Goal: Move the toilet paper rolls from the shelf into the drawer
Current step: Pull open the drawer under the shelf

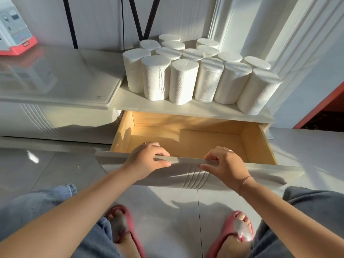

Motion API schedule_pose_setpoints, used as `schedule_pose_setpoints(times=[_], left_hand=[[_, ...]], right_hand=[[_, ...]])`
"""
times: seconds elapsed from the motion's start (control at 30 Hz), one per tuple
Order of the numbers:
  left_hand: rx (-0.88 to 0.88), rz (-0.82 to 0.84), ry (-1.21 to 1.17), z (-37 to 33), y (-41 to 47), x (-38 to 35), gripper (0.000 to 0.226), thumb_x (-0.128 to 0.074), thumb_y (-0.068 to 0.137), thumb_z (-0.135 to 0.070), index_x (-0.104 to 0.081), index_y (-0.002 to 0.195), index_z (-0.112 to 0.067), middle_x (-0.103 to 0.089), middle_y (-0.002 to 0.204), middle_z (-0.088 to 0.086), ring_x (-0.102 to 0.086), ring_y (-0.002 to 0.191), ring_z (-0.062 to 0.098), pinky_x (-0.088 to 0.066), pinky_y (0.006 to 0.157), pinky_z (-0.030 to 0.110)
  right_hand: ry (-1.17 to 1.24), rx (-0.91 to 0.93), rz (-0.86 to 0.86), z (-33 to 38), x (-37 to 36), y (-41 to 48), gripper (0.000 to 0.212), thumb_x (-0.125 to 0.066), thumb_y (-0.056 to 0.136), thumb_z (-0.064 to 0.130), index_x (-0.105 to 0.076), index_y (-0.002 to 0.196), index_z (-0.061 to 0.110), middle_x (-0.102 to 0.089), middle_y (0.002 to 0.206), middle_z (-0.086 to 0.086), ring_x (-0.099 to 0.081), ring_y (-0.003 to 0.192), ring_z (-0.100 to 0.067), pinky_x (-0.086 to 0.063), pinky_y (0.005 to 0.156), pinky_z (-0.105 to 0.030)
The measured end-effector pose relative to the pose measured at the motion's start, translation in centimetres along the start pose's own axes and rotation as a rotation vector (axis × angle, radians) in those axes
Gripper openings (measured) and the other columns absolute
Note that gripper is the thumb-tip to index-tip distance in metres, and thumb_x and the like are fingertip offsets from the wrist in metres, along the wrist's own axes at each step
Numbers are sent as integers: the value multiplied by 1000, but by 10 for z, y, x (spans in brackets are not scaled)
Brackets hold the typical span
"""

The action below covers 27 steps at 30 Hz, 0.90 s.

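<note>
Several white toilet paper rolls (183, 81) stand upright, packed together, on a low white shelf (195, 109). Below the shelf a drawer (186, 142) with a bare wooden inside is pulled out. Its white front panel (186, 175) faces me. My left hand (147, 161) grips the top edge of that panel, fingers curled over into the drawer and thumb on the outside. My right hand (223, 164) holds the same edge a little to the right, fingers hooked over it.
A glossy white cabinet top (55, 77) lies left of the shelf, with a red-based box (14, 30) at its far left. A white door frame (297, 53) rises on the right. My knees and pink slippers (234, 231) are on the tiled floor below the drawer.
</note>
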<state>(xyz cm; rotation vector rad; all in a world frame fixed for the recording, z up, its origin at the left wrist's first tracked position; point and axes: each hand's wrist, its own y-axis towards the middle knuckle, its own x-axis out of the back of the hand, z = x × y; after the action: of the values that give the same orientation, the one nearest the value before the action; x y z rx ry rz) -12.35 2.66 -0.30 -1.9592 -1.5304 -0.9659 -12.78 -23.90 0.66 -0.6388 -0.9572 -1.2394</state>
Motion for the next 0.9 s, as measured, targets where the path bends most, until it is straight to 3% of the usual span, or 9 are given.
schedule_pose_setpoints(times=[0.47,0.77,0.9], left_hand=[[28,177,22,-14,-41,2,16,-75,70,-48,-70,82,-38,-62,82,-19,-57,75,1,-45,65,23],[2,292,15,-15,-45,1,17,-74,68,-52,-67,77,-39,-61,80,-23,-53,76,-9,-39,63,18],[-11,374,27,-10,-41,5,23,-68,69,-62,-63,82,-43,-61,82,-23,-52,79,-11,-36,62,12]], right_hand=[[5,35,90,16,5,-50,25,-79,74,36,-67,81,15,-58,79,7,-54,78,-14,-47,71,-32],[-72,44,197,16,8,-60,28,-74,77,45,-66,86,20,-52,80,15,-50,76,-9,-40,67,-22],[-57,34,297,23,16,-45,36,-71,77,51,-67,93,18,-63,87,9,-59,82,-11,-49,75,-26]])
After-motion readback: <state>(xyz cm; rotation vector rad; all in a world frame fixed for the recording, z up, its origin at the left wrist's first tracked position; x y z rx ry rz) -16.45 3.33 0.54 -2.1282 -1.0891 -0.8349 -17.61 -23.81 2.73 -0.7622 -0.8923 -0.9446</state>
